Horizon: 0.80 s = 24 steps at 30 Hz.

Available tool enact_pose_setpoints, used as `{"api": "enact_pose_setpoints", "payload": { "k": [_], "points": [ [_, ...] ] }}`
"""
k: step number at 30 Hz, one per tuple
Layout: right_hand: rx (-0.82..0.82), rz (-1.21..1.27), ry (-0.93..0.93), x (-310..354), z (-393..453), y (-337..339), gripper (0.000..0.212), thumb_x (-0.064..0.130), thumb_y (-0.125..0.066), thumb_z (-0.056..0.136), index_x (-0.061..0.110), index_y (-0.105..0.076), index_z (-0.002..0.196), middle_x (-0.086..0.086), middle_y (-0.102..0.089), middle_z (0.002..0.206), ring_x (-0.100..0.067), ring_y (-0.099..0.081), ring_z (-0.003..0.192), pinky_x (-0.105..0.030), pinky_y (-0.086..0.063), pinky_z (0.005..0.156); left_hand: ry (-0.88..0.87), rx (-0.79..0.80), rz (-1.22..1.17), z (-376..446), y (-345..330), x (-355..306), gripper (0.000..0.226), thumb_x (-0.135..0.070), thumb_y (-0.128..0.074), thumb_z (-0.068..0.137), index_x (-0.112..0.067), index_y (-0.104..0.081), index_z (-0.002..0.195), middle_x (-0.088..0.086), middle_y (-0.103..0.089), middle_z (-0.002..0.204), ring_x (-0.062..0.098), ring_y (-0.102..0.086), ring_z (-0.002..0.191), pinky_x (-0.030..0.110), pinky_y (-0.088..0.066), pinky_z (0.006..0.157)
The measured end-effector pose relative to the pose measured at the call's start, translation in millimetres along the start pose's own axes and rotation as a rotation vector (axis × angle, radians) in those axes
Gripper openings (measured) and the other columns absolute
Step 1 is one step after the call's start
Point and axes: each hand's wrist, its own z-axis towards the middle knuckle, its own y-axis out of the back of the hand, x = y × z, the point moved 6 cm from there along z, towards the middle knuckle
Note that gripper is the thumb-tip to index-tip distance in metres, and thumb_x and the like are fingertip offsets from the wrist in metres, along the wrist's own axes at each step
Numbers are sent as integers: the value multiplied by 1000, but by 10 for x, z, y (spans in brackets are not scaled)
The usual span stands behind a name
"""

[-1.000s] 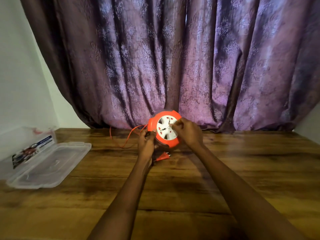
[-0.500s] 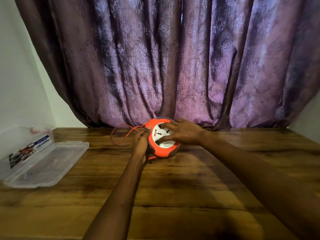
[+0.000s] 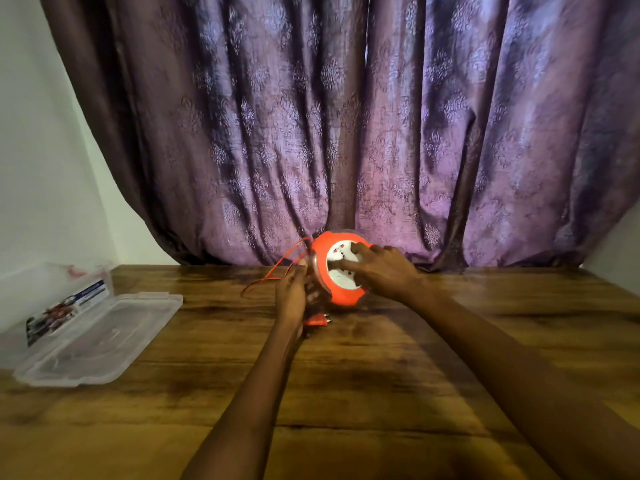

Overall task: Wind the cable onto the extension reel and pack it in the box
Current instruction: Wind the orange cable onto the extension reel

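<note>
Compared with the frame half a second earlier, the extension reel (image 3: 341, 268) now sits tilted higher, its white socket face turned more toward the camera, and the orange plug (image 3: 316, 320) shows again below the left hand. The reel is at the far middle of the wooden table (image 3: 381, 393), just in front of the purple curtain (image 3: 346, 133); whether its lower edge touches the table cannot be told. The right hand (image 3: 382, 271) lies across the socket face with its fingers spread and extended, the fingertips pressing on the white panel. The left hand (image 3: 292, 296) is at the reel's left rim with its fingers curled around the reel's edge, where the thin orange cable (image 3: 273, 277) enters. A loose loop of that cable arcs out to the left above the table. The clear plastic box (image 3: 100, 337) lies open at the table's left edge, well apart from the reel, with a printed label (image 3: 65, 310) on its far half.
</note>
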Motion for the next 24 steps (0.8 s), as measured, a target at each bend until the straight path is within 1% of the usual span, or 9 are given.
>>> {"api": "enact_pose_setpoints", "payload": {
  "k": [3,6,8,10,13,16,18,22,24],
  "points": [
    [-32,97,-122,-199,1,4,64,33,-64,84,54,-36,138,-4,-46,141,-34,-60,105,-43,-52,78,-73,-32,25,39,14,-79,24,-17,-54,102,0,-71,99,-4,-74,64,7,-66,52,16,-53,48],
    [-63,110,-142,-309,-18,22,63,29,-65,83,51,-41,137,-6,-47,143,-36,-59,107,-44,-53,80,-302,-72,174,-33,60,-276,24,-16,-52,104,-4,-70,95,-3,-69,63,6,-59,46,21,-51,47],
    [-88,97,-95,-319,-40,27,64,24,-69,79,46,-47,135,-9,-53,140,-37,-61,103,-44,-52,77,-469,-116,345,-75,109,-382,18,-15,-56,101,-10,-70,90,3,-69,72,12,-62,61,28,-51,63],
    [-103,86,-21,-298,-73,27,67,19,-73,74,44,-51,132,-11,-57,136,-36,-63,95,-43,-52,73,-560,-115,456,-99,113,-435,11,-11,-61,97,-8,-71,100,6,-73,94,14,-65,87,30,-51,83],
    [-95,35,85,-221,-101,11,69,18,-78,71,45,-50,129,-13,-59,136,-35,-65,93,-40,-52,71,-550,25,501,-96,22,-432,23,-4,-62,95,0,-68,117,10,-72,114,10,-65,103,22,-48,94],
    [-109,1,160,-177,-123,-15,70,21,-83,68,42,-57,130,-17,-58,137,-33,-65,100,-39,-52,73,-602,17,574,-101,22,-474,33,-2,-59,96,-1,-63,129,15,-68,129,27,-64,119,37,-46,108],
    [-157,12,199,-169,-159,-13,65,19,-79,72,41,-57,130,-19,-57,138,-33,-64,104,-38,-52,74,-646,-36,598,-119,89,-553,35,-5,-57,98,-5,-62,133,14,-67,129,28,-63,119,40,-46,108],
    [-254,1,245,-162,-224,17,50,21,-49,85,43,-50,129,-15,-57,138,-30,-61,104,-36,-50,73,-795,-105,834,-158,156,-711,32,-12,-59,98,-13,-67,129,13,-70,115,33,-63,105,42,-47,97],
    [-285,-5,244,-175,-229,40,52,20,-51,84,43,-47,131,-15,-57,139,-27,-54,107,-35,-48,73,-816,-158,960,-166,177,-775,28,-20,-61,98,-19,-69,125,8,-74,115,33,-63,102,42,-46,92]
  ]
}}
